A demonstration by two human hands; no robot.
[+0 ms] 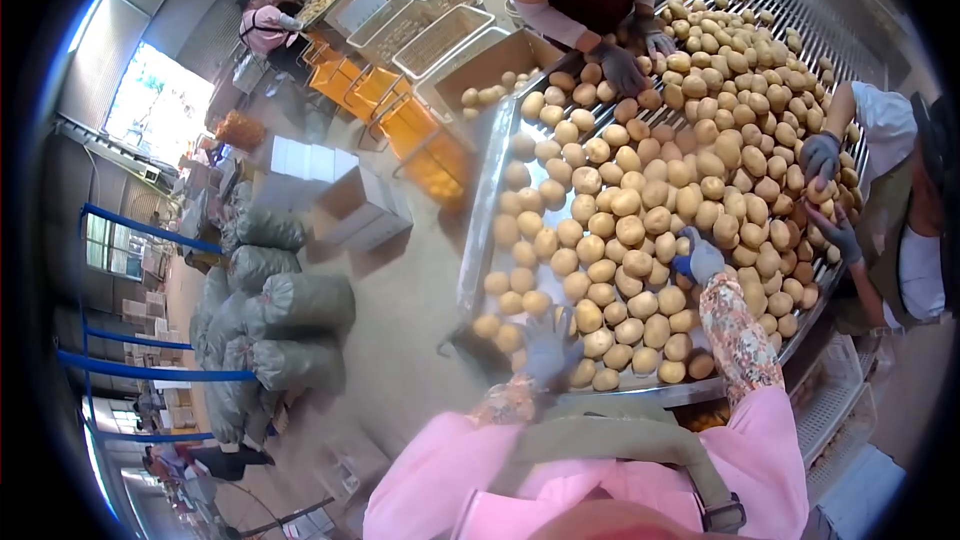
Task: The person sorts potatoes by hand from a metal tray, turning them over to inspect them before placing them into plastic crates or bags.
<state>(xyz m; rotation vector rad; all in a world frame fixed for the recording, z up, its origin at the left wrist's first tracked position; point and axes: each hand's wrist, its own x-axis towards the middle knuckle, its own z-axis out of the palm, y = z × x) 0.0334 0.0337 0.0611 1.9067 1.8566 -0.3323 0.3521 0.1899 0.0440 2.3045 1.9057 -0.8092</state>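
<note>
Many yellow-brown potatoes (655, 192) lie heaped and spread over a metal sorting table (476, 258). My left hand (548, 348), in a grey glove, is at the table's near left edge. Its fingers are spread among potatoes and hold nothing that I can see. Farther in and to the right, my right hand (703, 258) reaches onto the potatoes in a grey glove with a blue part. Its thumb side stands apart from the fingers, and no potato shows in its grasp. Patterned sleeve covers reach up both my forearms.
Across the table a co-worker's gloved hand (620, 70) touches potatoes; another person's gloved hand (822, 158) works at the right. Slatted rollers (790, 0) form the far end. Left of the table stand orange bags (425, 145), white crates (445, 40), cartons (365, 210) and stacked sacks (300, 305).
</note>
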